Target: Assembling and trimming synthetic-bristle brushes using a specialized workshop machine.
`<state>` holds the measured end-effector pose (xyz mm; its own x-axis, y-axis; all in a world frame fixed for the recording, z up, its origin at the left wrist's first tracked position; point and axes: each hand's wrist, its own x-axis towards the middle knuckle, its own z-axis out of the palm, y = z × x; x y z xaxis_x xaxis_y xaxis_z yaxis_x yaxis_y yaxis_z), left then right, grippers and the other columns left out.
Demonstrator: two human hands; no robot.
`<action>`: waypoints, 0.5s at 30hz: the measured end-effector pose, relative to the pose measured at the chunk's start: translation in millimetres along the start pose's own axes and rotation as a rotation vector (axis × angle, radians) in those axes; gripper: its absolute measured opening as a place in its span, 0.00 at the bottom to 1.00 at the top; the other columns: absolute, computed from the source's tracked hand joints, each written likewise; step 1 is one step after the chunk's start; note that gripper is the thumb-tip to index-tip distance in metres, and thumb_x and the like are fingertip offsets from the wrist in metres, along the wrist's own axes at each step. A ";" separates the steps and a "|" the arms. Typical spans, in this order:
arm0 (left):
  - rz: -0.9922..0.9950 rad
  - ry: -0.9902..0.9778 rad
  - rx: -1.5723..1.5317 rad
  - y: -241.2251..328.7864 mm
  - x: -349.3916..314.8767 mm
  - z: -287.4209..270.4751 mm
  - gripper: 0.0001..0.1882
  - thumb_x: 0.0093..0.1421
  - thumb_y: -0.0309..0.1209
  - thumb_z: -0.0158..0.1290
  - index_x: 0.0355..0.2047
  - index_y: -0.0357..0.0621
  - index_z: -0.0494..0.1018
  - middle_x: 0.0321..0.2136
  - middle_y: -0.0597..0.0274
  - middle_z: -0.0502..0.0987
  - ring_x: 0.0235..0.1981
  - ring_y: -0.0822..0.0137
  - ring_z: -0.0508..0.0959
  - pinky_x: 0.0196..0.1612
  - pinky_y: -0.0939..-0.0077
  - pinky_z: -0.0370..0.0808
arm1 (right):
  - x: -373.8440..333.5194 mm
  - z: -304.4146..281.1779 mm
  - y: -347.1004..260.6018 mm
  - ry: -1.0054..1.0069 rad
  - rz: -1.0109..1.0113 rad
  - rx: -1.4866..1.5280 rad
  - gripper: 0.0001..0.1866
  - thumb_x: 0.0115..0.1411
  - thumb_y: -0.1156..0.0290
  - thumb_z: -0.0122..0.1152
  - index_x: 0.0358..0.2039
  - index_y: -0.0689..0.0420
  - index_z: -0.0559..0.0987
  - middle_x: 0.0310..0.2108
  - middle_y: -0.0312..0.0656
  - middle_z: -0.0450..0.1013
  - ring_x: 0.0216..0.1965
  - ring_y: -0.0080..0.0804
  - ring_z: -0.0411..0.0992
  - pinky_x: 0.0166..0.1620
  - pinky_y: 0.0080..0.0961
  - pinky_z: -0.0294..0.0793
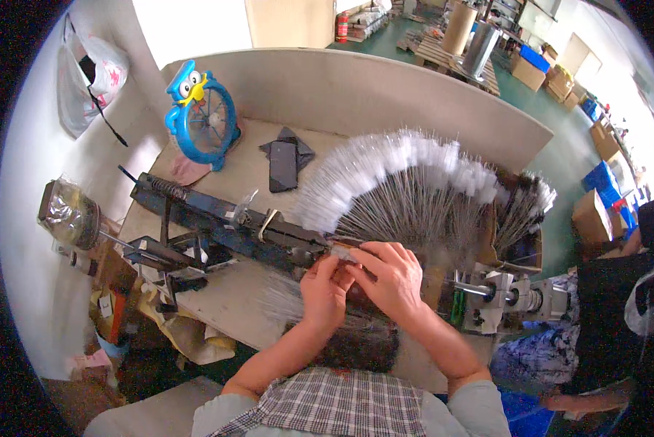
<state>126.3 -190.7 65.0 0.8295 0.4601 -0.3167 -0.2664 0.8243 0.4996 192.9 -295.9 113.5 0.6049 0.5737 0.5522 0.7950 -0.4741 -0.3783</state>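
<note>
Over the middle of the counter [250,149], the left hand [324,293] and the right hand [394,277] meet around a small pale piece [343,253], its exact form too small and blurred to tell. The fingers of both hands are bent inward and pinch the piece between their tips, the two sets of fingertips nearly touching. Just left of the hands runs a long dark metal bar [214,215], slanting away to the far left, with a rubber band [267,223] looped over it and a coil spring [168,189] toward its far end. Beyond the hands, a broad fan of thin wire brushes [403,164] with white tips spreads over the counter; a darker-stemmed bundle [523,215] stands in a box just right of it. More fine pale wires [279,297] lie near the left wrist. On the far side, a phone [283,166] lies on a dark cloth [303,151], and left of it stands a blue cartoon-bird fan [209,120]. To the right of the hands, a metal shaft [472,288] leads into a mounted mechanism [534,300]. At the right edge, another person [607,313] in dark clothing is partly in view.
</note>
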 end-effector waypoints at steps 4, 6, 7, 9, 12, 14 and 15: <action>0.000 0.029 0.063 2.3 -1.8 6.1 0.07 0.59 0.30 0.48 0.34 0.40 0.72 0.31 0.63 0.75 0.33 0.70 0.76 0.37 0.77 0.74 | 2.4 -3.1 0.3 -0.014 -0.005 0.037 0.12 0.44 0.64 0.66 0.31 0.51 0.81 0.34 0.34 0.74 0.35 0.33 0.72 0.38 0.29 0.70; -0.014 0.029 0.054 1.7 -0.6 6.4 0.07 0.59 0.31 0.49 0.34 0.40 0.72 0.31 0.63 0.75 0.32 0.70 0.76 0.37 0.78 0.74 | 1.8 -0.8 2.3 -0.009 -0.006 0.048 0.13 0.43 0.64 0.66 0.32 0.51 0.81 0.34 0.34 0.74 0.35 0.33 0.72 0.38 0.29 0.70; -0.011 0.004 0.069 0.3 1.2 3.9 0.08 0.60 0.31 0.48 0.35 0.40 0.72 0.31 0.63 0.75 0.32 0.69 0.76 0.37 0.77 0.73 | 0.8 0.3 3.4 -0.007 -0.001 0.057 0.13 0.43 0.64 0.66 0.32 0.52 0.81 0.34 0.34 0.74 0.35 0.33 0.72 0.38 0.29 0.70; -0.013 -0.023 0.086 -0.9 0.7 3.0 0.09 0.61 0.32 0.47 0.36 0.40 0.71 0.31 0.63 0.75 0.33 0.68 0.76 0.38 0.76 0.73 | 4.0 3.8 0.1 0.011 0.014 0.067 0.14 0.44 0.63 0.66 0.33 0.51 0.80 0.34 0.33 0.74 0.35 0.32 0.72 0.38 0.30 0.70; 0.031 -0.023 0.042 -0.7 -0.4 3.3 0.08 0.60 0.29 0.46 0.36 0.36 0.70 0.34 0.58 0.75 0.35 0.67 0.77 0.40 0.74 0.75 | 4.6 11.6 -2.1 0.013 0.046 0.055 0.16 0.44 0.62 0.65 0.35 0.51 0.79 0.34 0.33 0.74 0.36 0.32 0.72 0.38 0.30 0.69; -0.015 0.001 0.032 -0.9 3.3 -2.3 0.10 0.61 0.31 0.45 0.36 0.36 0.69 0.33 0.58 0.75 0.35 0.65 0.77 0.42 0.72 0.74 | 6.0 10.9 -2.7 0.002 0.055 0.036 0.17 0.44 0.62 0.65 0.36 0.52 0.78 0.34 0.33 0.74 0.36 0.32 0.72 0.38 0.30 0.69; -0.011 -0.004 0.030 0.9 3.4 -1.3 0.10 0.61 0.31 0.45 0.36 0.36 0.69 0.33 0.58 0.75 0.35 0.65 0.77 0.42 0.72 0.74 | 5.3 5.9 -3.0 -0.001 0.067 0.047 0.17 0.44 0.62 0.65 0.36 0.52 0.79 0.34 0.33 0.75 0.36 0.32 0.72 0.38 0.31 0.69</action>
<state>128.2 -188.0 63.4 0.8343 0.4495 -0.3192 -0.2422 0.8190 0.5203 194.0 -287.5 113.2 0.6568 0.5427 0.5235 0.7540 -0.4797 -0.4487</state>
